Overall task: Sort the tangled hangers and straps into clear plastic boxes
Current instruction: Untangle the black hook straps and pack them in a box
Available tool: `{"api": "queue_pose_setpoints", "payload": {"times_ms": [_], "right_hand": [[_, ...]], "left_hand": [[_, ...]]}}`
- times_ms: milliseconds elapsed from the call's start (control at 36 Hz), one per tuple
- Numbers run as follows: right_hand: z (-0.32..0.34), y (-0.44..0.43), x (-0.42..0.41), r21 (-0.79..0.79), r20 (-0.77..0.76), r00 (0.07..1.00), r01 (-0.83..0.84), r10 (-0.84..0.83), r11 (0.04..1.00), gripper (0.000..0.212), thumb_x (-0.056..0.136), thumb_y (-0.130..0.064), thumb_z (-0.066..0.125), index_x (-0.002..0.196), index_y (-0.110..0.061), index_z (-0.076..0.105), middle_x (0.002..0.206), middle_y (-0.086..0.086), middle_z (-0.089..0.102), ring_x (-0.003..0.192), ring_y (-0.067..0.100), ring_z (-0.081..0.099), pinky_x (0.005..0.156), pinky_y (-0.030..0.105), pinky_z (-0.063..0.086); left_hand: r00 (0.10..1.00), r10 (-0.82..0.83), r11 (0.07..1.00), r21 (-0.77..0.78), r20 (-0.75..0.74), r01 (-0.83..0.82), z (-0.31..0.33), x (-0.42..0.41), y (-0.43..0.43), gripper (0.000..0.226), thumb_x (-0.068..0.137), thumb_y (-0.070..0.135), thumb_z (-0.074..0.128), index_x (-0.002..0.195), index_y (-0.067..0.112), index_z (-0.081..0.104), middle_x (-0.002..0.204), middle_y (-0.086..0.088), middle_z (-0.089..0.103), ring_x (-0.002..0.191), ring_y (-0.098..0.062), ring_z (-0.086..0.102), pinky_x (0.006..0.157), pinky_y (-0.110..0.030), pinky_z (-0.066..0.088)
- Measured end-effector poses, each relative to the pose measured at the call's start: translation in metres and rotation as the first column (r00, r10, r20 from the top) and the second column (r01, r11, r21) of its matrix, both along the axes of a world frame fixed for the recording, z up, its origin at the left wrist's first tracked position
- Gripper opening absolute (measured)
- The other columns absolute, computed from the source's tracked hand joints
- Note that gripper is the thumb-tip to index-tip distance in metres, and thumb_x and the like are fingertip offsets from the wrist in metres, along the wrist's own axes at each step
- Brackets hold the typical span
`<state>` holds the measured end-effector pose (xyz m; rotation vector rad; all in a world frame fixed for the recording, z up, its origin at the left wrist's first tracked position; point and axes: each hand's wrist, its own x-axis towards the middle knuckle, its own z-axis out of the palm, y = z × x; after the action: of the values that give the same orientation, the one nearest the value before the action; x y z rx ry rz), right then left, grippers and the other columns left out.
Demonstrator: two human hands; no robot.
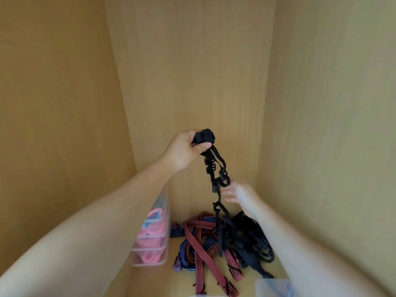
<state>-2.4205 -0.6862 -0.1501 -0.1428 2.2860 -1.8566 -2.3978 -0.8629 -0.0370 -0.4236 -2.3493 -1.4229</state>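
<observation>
View from the head camera, near to far. At the near right corner of the cabinet floor [154,279], a bluish clear plastic box [272,286] is showing only one corner; the frame's lower edge is cutting it off, so its contents cannot be read. Along the floor's left edge, a second clear box [167,230] is standing against the left side panel [53,82]. It is holding pink hangers [150,231] and a pale blue piece [147,224]; the left forearm is covering its near end, and it cannot be told whether it is one ribbed box or several stacked.

Between the two boxes, loose on the floor, red-striped straps [199,254] are lying crossed over blue and purple straps [182,254], with a heap of black buckled straps [250,239] towards the right edge.

Above the heap, the left hand [184,146] is gripping the bunched top of a black strap [216,168], fingers and thumb curled round it, so that the strap is hanging with its lower end reaching into the pile. The right hand [242,196] is hovering beside the strap's ring buckle with fingers spread; whether the fingertips are touching it cannot be told.

The back panel [192,71] and right side panel [332,82], both plain light wood, are closing in the space.
</observation>
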Motion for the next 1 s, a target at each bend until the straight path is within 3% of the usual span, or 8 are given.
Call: {"api": "queue_pose_setpoints", "payload": {"times_ms": [56, 139, 389, 500, 611, 750, 861, 1000], "right_hand": [[-0.012, -0.001, 0.003, 0.117, -0.023, 0.999, -0.044, 0.047, 0.992, 0.036, 0.098, -0.005, 0.045, 0.133, -0.011, 0.050, 0.127, 0.007, 0.061, 0.107, 0.017, 0.059, 0.094, 0.035, 0.049], [-0.026, -0.003, 0.010, 0.276, -0.046, 0.991, -0.111, 0.128, 0.955, 0.039, 0.097, -0.008, 0.052, 0.135, -0.013, 0.052, 0.131, 0.002, 0.059, 0.107, 0.012, 0.055, 0.097, 0.026, 0.042], [-0.045, -0.022, 0.008, 0.235, -0.092, 0.996, 0.003, 0.019, 0.972, 0.069, 0.087, -0.043, 0.068, 0.139, -0.003, 0.046, 0.133, 0.013, 0.058, 0.118, 0.022, 0.058, 0.097, 0.027, 0.044], [-0.046, -0.027, 0.003, 0.255, -0.168, 0.985, 0.089, -0.046, 0.963, 0.053, 0.089, -0.033, 0.068, 0.128, 0.000, 0.055, 0.101, 0.007, 0.065, 0.093, 0.018, 0.061, 0.089, 0.030, 0.049], [-0.046, -0.020, -0.001, 0.363, -0.247, 0.968, 0.140, -0.049, 0.921, 0.052, 0.090, -0.037, 0.066, 0.130, -0.006, 0.051, 0.115, 0.008, 0.063, 0.098, 0.018, 0.060, 0.083, 0.024, 0.045], [-0.048, -0.010, -0.001, 0.490, -0.365, 0.931, 0.201, -0.010, 0.848, 0.039, 0.091, -0.029, 0.067, 0.120, -0.008, 0.052, 0.099, 0.009, 0.064, 0.088, 0.023, 0.063, 0.080, 0.033, 0.054], [-0.050, -0.006, 0.001, 0.484, -0.440, 0.898, 0.213, 0.026, 0.849, 0.038, 0.092, -0.016, 0.064, 0.127, -0.012, 0.051, 0.104, 0.004, 0.062, 0.091, 0.018, 0.060, 0.080, 0.024, 0.048], [-0.056, 0.000, 0.003, 0.462, -0.474, 0.879, 0.202, 0.048, 0.863, 0.030, 0.091, -0.009, 0.063, 0.119, -0.014, 0.057, 0.097, -0.009, 0.055, 0.084, 0.005, 0.052, 0.072, 0.010, 0.039]], "left_hand": [[1.000, 0.003, 1.000, -0.005, 0.003, -0.003, -0.001, -0.001, -0.001, 0.023, 0.090, 0.013, 0.065, 0.106, 0.028, 0.060, 0.096, 0.011, 0.068, 0.098, -0.011, 0.067, 0.098, -0.032, 0.049], [1.000, 0.005, 1.000, -0.027, 0.003, -0.005, -0.002, -0.003, -0.003, 0.023, 0.090, 0.013, 0.065, 0.105, 0.030, 0.061, 0.094, 0.013, 0.069, 0.095, -0.009, 0.067, 0.096, -0.030, 0.050], [1.000, -0.005, 1.000, -0.004, -0.028, 0.005, -0.002, -0.004, -0.003, 0.023, 0.090, 0.015, 0.066, 0.099, 0.036, 0.062, 0.095, 0.011, 0.070, 0.098, -0.009, 0.067, 0.094, -0.025, 0.048], [1.000, 0.010, 1.000, -0.016, -0.021, -0.010, -0.004, -0.008, -0.006, 0.021, 0.090, 0.016, 0.066, 0.102, 0.033, 0.063, 0.096, 0.012, 0.070, 0.099, -0.010, 0.067, 0.098, -0.029, 0.048], [0.999, 0.031, 0.999, -0.006, -0.034, -0.031, -0.007, -0.010, -0.008, 0.025, 0.089, 0.015, 0.067, 0.095, 0.039, 0.062, 0.094, 0.013, 0.070, 0.098, -0.010, 0.067, 0.099, -0.033, 0.049], [0.999, 0.041, 0.999, -0.014, -0.015, -0.041, -0.014, -0.013, -0.007, 0.024, 0.089, 0.016, 0.067, 0.093, 0.040, 0.062, 0.091, 0.015, 0.069, 0.098, -0.009, 0.067, 0.099, -0.032, 0.049], [0.999, 0.031, 0.999, 0.010, -0.008, -0.031, -0.021, -0.015, -0.002, 0.022, 0.089, 0.015, 0.067, 0.094, 0.037, 0.063, 0.091, 0.014, 0.070, 0.097, -0.010, 0.067, 0.098, -0.030, 0.049], [1.000, 0.004, 1.000, 0.022, -0.005, -0.004, -0.021, -0.018, 0.003, 0.020, 0.090, 0.015, 0.066, 0.099, 0.032, 0.063, 0.094, 0.012, 0.071, 0.097, -0.009, 0.068, 0.095, -0.027, 0.049]]}}
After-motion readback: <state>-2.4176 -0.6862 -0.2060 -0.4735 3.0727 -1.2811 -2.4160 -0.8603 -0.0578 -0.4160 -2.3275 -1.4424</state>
